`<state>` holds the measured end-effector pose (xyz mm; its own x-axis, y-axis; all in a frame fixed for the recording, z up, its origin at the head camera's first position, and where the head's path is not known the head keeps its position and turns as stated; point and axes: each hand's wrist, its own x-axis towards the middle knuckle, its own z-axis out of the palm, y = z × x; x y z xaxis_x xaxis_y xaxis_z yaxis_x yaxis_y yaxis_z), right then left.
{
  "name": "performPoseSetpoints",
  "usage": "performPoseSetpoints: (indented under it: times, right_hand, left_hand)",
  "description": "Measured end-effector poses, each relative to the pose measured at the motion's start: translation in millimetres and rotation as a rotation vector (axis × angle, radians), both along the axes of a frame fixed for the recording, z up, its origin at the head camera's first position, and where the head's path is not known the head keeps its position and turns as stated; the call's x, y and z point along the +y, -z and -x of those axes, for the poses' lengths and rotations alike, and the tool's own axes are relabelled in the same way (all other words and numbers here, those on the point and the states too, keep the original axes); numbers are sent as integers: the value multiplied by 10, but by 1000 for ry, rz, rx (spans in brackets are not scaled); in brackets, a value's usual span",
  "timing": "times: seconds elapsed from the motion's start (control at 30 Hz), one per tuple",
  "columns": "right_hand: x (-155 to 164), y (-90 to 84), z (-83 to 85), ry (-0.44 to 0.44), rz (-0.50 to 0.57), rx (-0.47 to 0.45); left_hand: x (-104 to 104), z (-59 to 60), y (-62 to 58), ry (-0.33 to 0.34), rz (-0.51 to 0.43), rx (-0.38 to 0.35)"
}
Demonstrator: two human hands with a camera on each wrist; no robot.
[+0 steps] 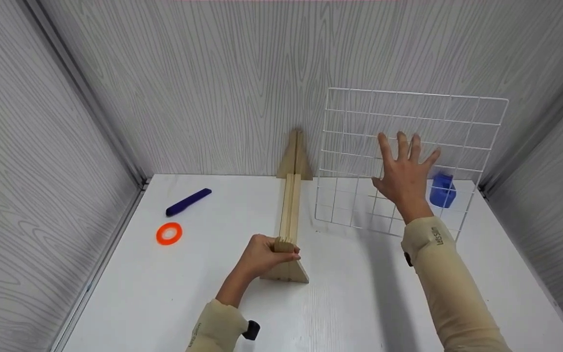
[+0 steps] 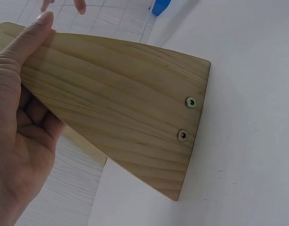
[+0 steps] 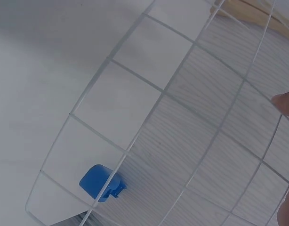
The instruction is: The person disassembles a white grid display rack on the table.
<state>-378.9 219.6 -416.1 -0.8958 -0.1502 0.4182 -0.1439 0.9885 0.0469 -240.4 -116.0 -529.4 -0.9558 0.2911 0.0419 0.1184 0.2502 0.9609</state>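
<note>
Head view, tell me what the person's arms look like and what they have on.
The left sleeve and right sleeve are beige, each with dark lettering near its end, too small to read surely. A small black block juts from each. The left grip and right grip are ungloved. No cables show.

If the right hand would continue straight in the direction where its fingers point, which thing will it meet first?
Most likely the white wire grid: the right hand is spread before it, with the wall behind. Whether it already touches the wires is unclear.
</note>
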Motion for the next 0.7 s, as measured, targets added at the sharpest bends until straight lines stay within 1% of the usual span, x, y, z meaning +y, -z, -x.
performPoseSetpoints:
  times: [0.27,0.53,0.7]
  right_hand:
    - [-4,33,15,3,-6,-11]
    - [22,95,27,-5,-10,-49]
    - [44,109,51,-27,-24,-76]
  left_hand:
    - [17,-7,14,-36,5,12]
    - [37,-21,38,-39,19,6]
    - [35,-2,33,-32,-6,-3]
